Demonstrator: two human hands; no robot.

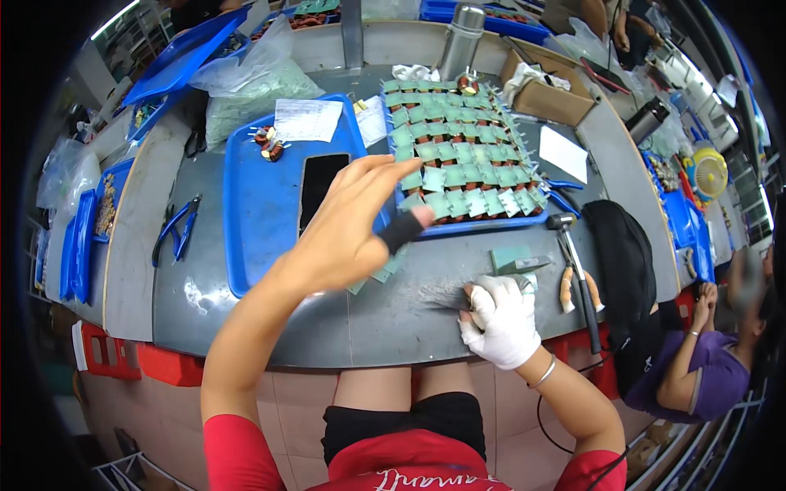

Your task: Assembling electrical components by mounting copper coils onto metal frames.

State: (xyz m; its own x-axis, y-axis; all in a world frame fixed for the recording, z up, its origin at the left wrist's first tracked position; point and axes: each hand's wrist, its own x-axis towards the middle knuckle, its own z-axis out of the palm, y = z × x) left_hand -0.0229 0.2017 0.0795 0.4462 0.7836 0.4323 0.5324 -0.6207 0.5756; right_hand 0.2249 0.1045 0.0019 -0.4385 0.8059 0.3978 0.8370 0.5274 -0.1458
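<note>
Fingers of the left hand [344, 237] are held wide, index and thumb apart, at the near left edge of the right-hand tray; nothing is seen gripped, and contact with a board cannot be told. By the right hand [501, 323], gloved in white at lower centre, one dark piece [450, 298] is pinched between curled fingers; it is blurred and partly hidden, its long axis laid roughly across the frame, its visible end pointed left.

At left, one pair of blue-handled pliers [191, 217] is laid with its jaws up. In the left blue tray [244, 245], one cluster of copper-wound coils [268, 146], one paper sheet [307, 120] and one black mat [321, 184] are contained; the mat is set lengthwise up the frame. Above it, one clear plastic bag [254, 94] is seen, filled with pale green pieces.

At upper centre, the right blue tray [483, 225] is packed with rows of green circuit boards [458, 174], too many to be counted surely; reddish coils are glimpsed between them. Behind it, one steel flask [463, 41] is stood. Farther right, one open cardboard box [553, 100] is filled with crumpled white material. Below, one hammer [589, 307] is laid head upward, beside one pair of orange-handled pliers [566, 290].
</note>
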